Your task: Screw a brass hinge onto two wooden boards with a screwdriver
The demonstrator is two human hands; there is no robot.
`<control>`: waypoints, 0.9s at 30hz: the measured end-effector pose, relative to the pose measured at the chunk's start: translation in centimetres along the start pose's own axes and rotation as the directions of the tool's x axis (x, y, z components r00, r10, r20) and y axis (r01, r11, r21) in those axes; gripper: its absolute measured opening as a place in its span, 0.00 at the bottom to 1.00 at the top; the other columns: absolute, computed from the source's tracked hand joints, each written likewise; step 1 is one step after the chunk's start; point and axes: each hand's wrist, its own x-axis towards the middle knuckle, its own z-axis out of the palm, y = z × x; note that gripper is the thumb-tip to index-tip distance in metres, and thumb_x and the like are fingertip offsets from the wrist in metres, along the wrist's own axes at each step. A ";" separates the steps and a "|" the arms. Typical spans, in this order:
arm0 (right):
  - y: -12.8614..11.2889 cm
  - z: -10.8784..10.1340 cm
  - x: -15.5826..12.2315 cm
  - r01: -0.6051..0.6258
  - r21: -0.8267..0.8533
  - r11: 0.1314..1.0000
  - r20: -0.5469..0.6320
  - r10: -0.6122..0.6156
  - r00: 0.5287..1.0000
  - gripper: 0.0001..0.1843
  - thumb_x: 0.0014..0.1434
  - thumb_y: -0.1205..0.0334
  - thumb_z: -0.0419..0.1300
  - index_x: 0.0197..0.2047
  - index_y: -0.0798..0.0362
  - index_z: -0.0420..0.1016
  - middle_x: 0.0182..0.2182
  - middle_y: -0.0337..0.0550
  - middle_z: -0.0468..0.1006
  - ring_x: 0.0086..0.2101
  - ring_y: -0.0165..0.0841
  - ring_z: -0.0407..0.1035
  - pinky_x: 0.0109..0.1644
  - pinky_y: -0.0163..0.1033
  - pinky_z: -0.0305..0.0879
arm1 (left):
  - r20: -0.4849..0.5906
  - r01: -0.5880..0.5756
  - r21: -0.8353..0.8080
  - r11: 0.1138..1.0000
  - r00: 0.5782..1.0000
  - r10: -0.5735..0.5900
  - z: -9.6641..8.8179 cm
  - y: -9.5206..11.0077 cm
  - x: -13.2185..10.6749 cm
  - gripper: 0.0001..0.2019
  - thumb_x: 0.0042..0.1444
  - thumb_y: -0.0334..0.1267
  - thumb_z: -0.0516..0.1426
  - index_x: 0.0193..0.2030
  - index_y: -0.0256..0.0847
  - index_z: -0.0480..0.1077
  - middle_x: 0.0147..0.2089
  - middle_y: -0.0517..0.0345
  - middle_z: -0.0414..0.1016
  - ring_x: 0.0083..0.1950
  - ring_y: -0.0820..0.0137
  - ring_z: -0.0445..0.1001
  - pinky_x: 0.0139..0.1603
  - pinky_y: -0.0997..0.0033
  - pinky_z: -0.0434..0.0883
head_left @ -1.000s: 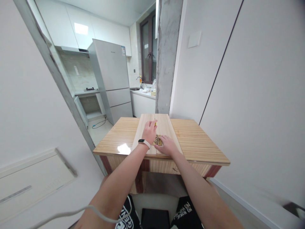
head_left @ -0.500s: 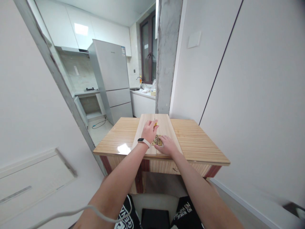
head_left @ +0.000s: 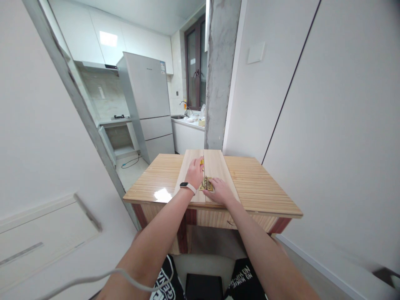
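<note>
Two pale wooden boards (head_left: 215, 160) lie side by side on the table, a narrow seam between them. A brass-coloured hinge (head_left: 206, 183) rests across that seam near the front. My right hand (head_left: 220, 191) presses on the hinge's right leaf, its fingertips and thumb at the edges of the metal. Just beyond the hinge, my left hand (head_left: 195, 173) grips a small yellow-handled tool (head_left: 201, 161), closed around it. Most of the tool is hidden by the fingers, so its tip cannot be made out. The left wrist wears a white band with a dark face.
Under the boards stands a wood-grain table (head_left: 256, 183) with a drawer front. Beyond it are a grey refrigerator (head_left: 148, 87) and a sink counter (head_left: 189, 133). A white wall (head_left: 337, 125) rises on the right. A pale cable (head_left: 103, 275) crosses my left forearm.
My left hand has turned slightly and the yellow-handled tool has shifted a little left and down. My right hand stays on the hinge.
</note>
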 end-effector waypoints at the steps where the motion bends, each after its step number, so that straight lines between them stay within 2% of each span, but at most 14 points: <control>1: 0.0 0.0 0.0 0.000 0.001 1.000 0.001 0.000 1.000 0.39 0.61 0.32 0.59 0.66 0.49 0.71 0.61 0.53 0.73 0.62 0.46 0.64 0.69 0.50 0.54 | 0.000 -0.002 -0.003 1.000 1.000 0.002 -0.1 0.0 0.0 0.18 0.70 0.29 0.51 0.64 0.42 0.65 0.53 0.46 0.73 0.56 0.60 0.74 0.60 0.54 0.74; 8: 0.1 0.2 0.2 -0.003 0.000 1.000 0.011 0.003 1.000 0.40 0.61 0.32 0.59 0.66 0.51 0.71 0.62 0.54 0.73 0.63 0.47 0.63 0.69 0.50 0.54 | -0.007 -0.002 0.014 1.000 1.000 0.002 -0.5 0.6 0.0 0.16 0.68 0.38 0.59 0.61 0.44 0.70 0.53 0.48 0.70 0.56 0.60 0.73 0.61 0.55 0.73; 16: 0.2 0.4 0.2 -0.008 0.001 1.000 0.010 0.008 1.000 0.40 0.61 0.31 0.59 0.66 0.49 0.71 0.62 0.53 0.73 0.62 0.47 0.63 0.69 0.51 0.54 | -0.002 0.062 0.016 0.998 0.998 -0.062 -0.4 0.4 -0.2 0.15 0.69 0.34 0.57 0.61 0.43 0.69 0.49 0.50 0.70 0.49 0.62 0.74 0.55 0.57 0.75; 27: 0.1 0.2 0.2 -0.016 0.008 1.000 0.023 0.016 1.000 0.40 0.61 0.31 0.59 0.67 0.49 0.70 0.62 0.53 0.73 0.63 0.47 0.63 0.69 0.52 0.54 | 0.002 0.049 0.016 0.999 0.999 -0.049 0.0 0.1 -0.3 0.20 0.69 0.29 0.53 0.66 0.45 0.64 0.52 0.48 0.72 0.54 0.59 0.73 0.59 0.54 0.73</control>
